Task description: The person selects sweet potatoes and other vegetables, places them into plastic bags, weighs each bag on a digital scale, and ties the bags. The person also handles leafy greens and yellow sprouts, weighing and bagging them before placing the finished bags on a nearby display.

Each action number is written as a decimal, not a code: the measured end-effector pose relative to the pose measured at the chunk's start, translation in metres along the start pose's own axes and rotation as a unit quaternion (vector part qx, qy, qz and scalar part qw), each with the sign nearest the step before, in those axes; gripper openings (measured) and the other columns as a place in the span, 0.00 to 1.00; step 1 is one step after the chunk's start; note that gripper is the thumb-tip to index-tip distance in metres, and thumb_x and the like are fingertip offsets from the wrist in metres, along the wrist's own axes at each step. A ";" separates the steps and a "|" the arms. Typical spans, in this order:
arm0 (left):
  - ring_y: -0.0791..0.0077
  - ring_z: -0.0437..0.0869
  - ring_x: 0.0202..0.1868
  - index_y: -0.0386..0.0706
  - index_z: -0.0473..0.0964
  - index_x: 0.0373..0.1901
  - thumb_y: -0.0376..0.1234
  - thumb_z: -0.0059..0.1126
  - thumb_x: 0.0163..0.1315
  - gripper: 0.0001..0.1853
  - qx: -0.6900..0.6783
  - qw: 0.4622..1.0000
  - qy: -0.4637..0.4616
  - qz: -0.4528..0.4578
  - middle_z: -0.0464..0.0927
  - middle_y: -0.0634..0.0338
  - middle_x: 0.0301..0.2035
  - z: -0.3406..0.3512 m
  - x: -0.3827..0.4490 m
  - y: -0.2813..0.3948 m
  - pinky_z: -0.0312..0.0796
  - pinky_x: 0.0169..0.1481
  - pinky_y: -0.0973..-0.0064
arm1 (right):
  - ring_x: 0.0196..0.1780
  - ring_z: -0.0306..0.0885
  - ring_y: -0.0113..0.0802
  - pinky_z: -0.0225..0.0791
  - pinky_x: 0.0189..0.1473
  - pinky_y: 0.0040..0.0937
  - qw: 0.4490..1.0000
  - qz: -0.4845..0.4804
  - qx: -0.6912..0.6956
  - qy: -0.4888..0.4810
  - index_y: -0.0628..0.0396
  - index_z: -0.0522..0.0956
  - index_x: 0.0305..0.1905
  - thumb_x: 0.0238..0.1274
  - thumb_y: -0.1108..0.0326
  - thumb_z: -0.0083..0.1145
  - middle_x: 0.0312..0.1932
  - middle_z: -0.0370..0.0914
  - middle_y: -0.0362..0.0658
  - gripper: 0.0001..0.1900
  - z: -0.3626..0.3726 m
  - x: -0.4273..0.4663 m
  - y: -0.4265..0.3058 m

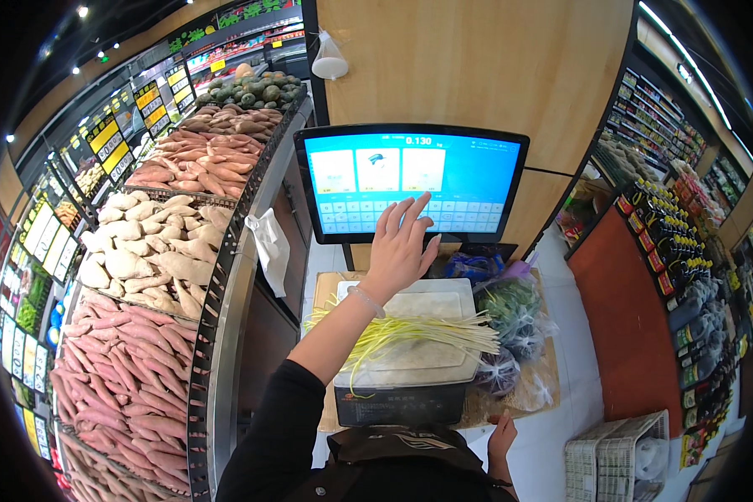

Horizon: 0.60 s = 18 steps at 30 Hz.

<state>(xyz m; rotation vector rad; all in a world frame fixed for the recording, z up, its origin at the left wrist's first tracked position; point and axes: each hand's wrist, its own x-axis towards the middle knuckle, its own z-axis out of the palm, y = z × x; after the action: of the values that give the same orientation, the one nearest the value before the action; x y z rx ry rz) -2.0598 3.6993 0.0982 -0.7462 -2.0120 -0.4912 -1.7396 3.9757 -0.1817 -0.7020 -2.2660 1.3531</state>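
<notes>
My left hand [402,238] reaches over the lower part of a touchscreen monitor [477,169], its fingers apart and the fingertips over the on-screen keyboard, just below the item tiles; whether they touch the glass I cannot tell. The wrist bears a pale translucent bangle. Beneath that forearm, a loose bunch of thin yellow-green stalks [427,334] lies across the pan of a weighing scale [414,373]. My right hand [502,433] hangs low beside my body, near the edge of the cardboard-topped table; its fingers are partly hidden, and its hold cannot be made out.
Bagged leafy greens [508,304] and a bag of purple vegetables [497,370] sit right of the scale. Sweet potatoes [132,383] fill sloping bins on the left, with a white plastic bag [268,251] hung from their rail. Plastic crates [615,458] stand on the floor at right.
</notes>
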 end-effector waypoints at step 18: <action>0.54 0.78 0.44 0.39 0.73 0.37 0.24 0.62 0.53 0.11 -0.239 0.940 -0.202 -0.134 0.77 0.52 0.40 -0.052 -0.155 0.099 0.69 0.47 0.64 | 0.37 0.80 0.39 0.71 0.43 0.33 0.998 0.009 -0.025 -0.057 0.63 0.78 0.40 0.67 0.67 0.55 0.33 0.81 0.50 0.09 0.008 -0.039 0.008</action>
<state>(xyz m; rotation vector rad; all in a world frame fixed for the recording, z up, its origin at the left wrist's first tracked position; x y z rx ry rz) -1.8976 3.6931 -0.0037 -0.9233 -2.4257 -1.0892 -1.7119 3.9499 -0.1954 -0.6781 -2.3956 1.3819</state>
